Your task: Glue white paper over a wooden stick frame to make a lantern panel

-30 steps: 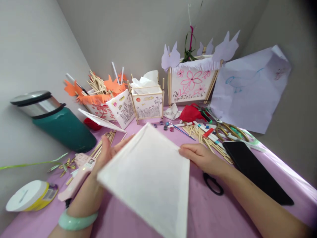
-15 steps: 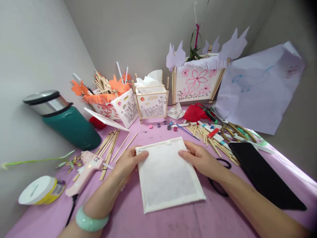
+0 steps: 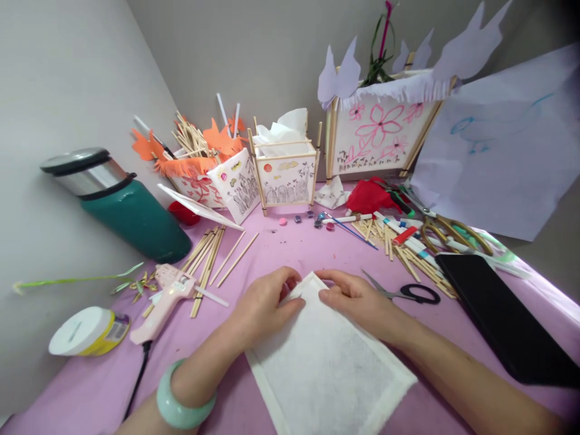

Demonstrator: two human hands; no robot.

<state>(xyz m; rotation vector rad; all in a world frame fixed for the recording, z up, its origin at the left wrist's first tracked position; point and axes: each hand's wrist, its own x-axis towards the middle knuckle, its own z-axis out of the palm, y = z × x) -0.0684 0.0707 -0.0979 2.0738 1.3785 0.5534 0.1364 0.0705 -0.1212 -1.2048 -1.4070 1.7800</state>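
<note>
A white cloth panel [image 3: 335,362] with folded, stiff-looking borders lies tilted between my hands, one corner pointing away from me. My left hand [image 3: 272,302] pinches the edge just left of that corner, thumb on top. On the other side of the corner, my right hand [image 3: 357,299] grips the edge between thumb and fingers. Black-handled scissors [image 3: 403,293] lie on the table just beyond my right hand. A pale pink glue gun [image 3: 165,305] rests left of my left forearm.
Wooden sticks [image 3: 206,266] lie behind the glue gun. A green bottle [image 3: 136,217] and a white-lidded tub [image 3: 86,332] stand left. Decorated boxes [image 3: 287,178] line the back. Markers [image 3: 405,235], gold-handled scissors [image 3: 453,232] and a black phone-like slab [image 3: 502,320] are at right.
The panel has turned so a corner points away, and it sits nearer to me. Both hands have moved from its two sides to that corner. The view has shifted slightly.
</note>
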